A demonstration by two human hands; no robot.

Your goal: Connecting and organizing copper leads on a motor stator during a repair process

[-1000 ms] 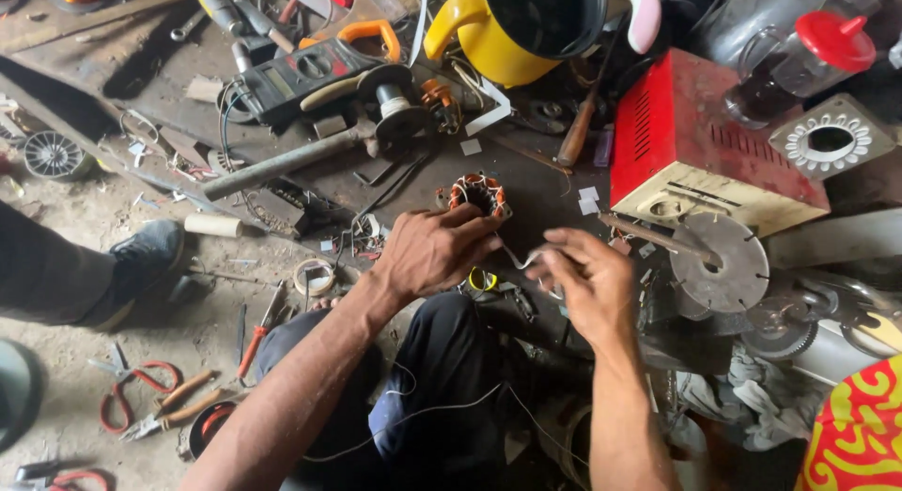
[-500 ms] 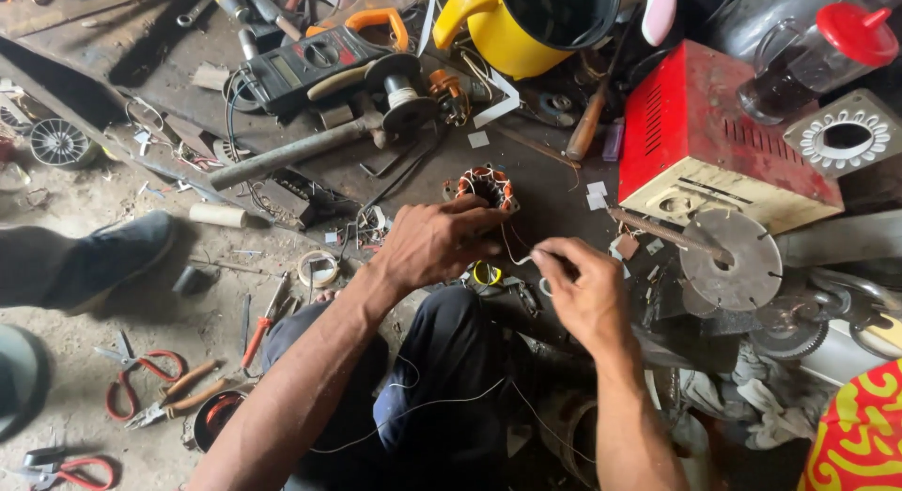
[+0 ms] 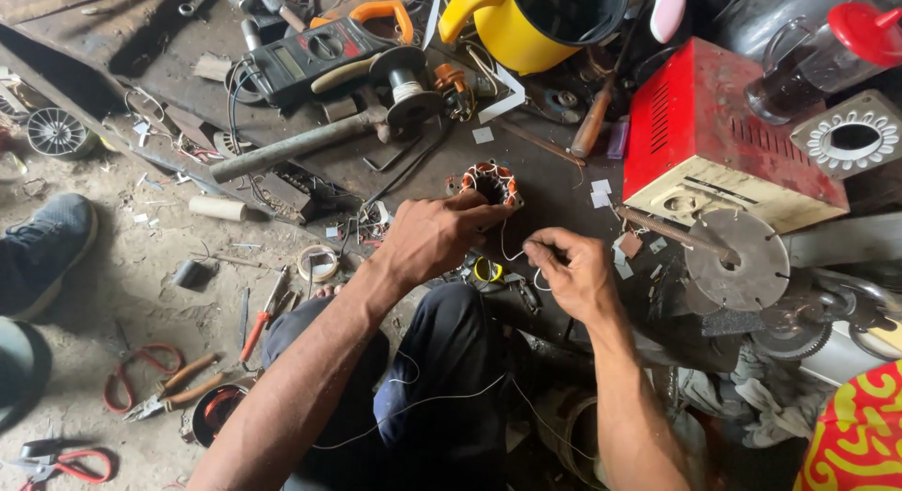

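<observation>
A small motor stator [image 3: 489, 182] with copper windings sits on the dark work surface. My left hand [image 3: 434, 233] rests against its near side, fingers curled on it. A thin white thread [image 3: 508, 249] runs from the stator to my right hand [image 3: 571, 272], which pinches it between thumb and fingers. More of the thread trails down across my dark trousers [image 3: 442, 369]. A yellow ring [image 3: 487, 269] lies between my two hands.
A red metal box [image 3: 714, 134] stands right, a round metal disc [image 3: 742, 261] in front of it. A yellow kettle [image 3: 536, 21], a black meter [image 3: 310, 54] and a hammer [image 3: 310, 143] lie behind. Pliers [image 3: 263, 312], tape roll [image 3: 318, 263] and another person's shoe [image 3: 42, 247] are left.
My right hand has shifted slightly toward the stator with the thread. The left hand stays on the stator. The view has drifted a little.
</observation>
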